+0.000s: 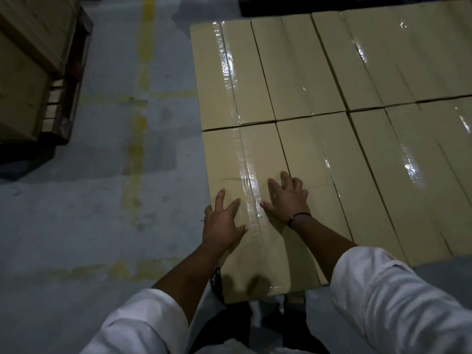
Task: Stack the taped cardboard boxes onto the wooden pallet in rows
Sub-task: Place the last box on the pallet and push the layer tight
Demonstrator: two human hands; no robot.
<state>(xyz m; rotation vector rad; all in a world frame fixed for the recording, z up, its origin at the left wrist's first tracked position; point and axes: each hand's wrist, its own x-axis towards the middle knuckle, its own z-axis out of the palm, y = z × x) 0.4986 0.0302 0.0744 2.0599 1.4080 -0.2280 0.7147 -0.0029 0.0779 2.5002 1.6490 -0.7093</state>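
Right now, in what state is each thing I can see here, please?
Tan cardboard box nearest the person: lying flat, taped shut.
Left hand: flat, fingers spread, rests on that box.
Right hand: flat, fingers spread, rests on that box.
Other tan boxes: taped shut, laid in close rows.

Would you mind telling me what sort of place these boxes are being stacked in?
Most likely a warehouse or packing floor: rows of taped cardboard boxes, a grey floor with worn yellow lines, and another loaded wooden pallet at the far left.

Boxes (332, 98) in rows, another stack (28, 72) far left
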